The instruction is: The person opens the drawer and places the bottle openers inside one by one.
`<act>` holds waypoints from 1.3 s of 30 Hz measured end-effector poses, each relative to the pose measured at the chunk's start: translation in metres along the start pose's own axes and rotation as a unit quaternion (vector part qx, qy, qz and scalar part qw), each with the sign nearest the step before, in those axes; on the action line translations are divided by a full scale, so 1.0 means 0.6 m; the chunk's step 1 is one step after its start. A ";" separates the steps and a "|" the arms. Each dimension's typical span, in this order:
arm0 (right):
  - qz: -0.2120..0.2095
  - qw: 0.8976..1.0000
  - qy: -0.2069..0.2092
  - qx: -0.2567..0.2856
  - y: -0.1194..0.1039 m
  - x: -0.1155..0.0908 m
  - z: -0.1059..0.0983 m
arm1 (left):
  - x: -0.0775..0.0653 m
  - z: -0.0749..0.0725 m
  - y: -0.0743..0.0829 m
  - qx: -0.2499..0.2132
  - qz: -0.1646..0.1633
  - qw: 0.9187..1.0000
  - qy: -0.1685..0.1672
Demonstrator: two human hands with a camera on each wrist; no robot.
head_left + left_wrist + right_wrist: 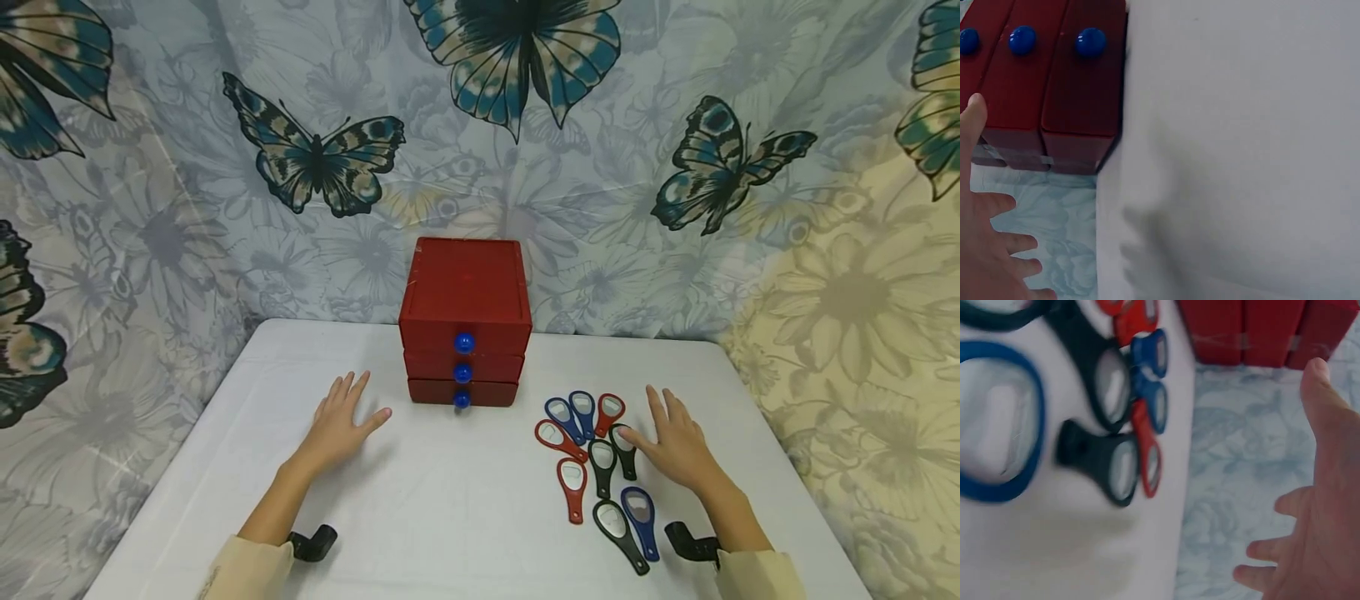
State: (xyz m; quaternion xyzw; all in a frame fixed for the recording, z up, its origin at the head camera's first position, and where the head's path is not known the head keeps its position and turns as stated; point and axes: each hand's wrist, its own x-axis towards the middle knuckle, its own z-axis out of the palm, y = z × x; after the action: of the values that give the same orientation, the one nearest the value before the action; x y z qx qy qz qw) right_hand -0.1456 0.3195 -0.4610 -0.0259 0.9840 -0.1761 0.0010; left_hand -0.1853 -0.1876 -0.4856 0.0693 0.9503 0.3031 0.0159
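A red three-drawer box [465, 283] with blue knobs [464, 342] stands at the back of the table, its drawers pushed in. My left hand [337, 427], fingers spread, hovers left of the box and casts a shadow on the table. On the right, my right hand [678, 446] is also spread and holds nothing. Its thumb overlaps a black magnifying glass [627, 465] in the head view. Several small magnifying glasses lie grouped left of this hand, among them a red one [573, 496], a blue one [641, 521] and a black one [618, 533].
A white-covered table [435, 500] carries everything. Behind it hangs a butterfly-printed cloth [480, 183], close to the back of the box. Black wrist cameras [315, 543] sit at both cuffs, low over the tabletop.
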 end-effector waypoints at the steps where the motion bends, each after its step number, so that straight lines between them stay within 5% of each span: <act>1: -0.004 1.000 -0.002 0.004 -0.003 0.003 -0.003 | 0.004 -0.002 0.002 -0.017 0.000 1.000 -0.002; 12: -0.029 0.993 -0.023 0.116 -0.054 0.033 -0.039 | 0.030 -0.025 0.035 -0.155 0.007 0.988 -0.012; 20: -0.059 0.984 -0.009 0.168 -0.084 0.050 -0.049 | 0.041 -0.043 0.056 -0.255 0.039 0.966 0.013; 39: -0.120 0.955 0.004 0.272 -0.142 0.080 -0.055 | 0.067 -0.069 0.090 -0.326 0.049 0.944 0.029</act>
State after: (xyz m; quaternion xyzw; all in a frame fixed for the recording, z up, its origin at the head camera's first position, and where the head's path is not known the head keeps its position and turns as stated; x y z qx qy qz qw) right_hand -0.1897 0.2487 -0.4005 -0.1416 0.8884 -0.4363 -0.0172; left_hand -0.2216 -0.1620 -0.4203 0.0978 0.7951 0.5986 -0.0052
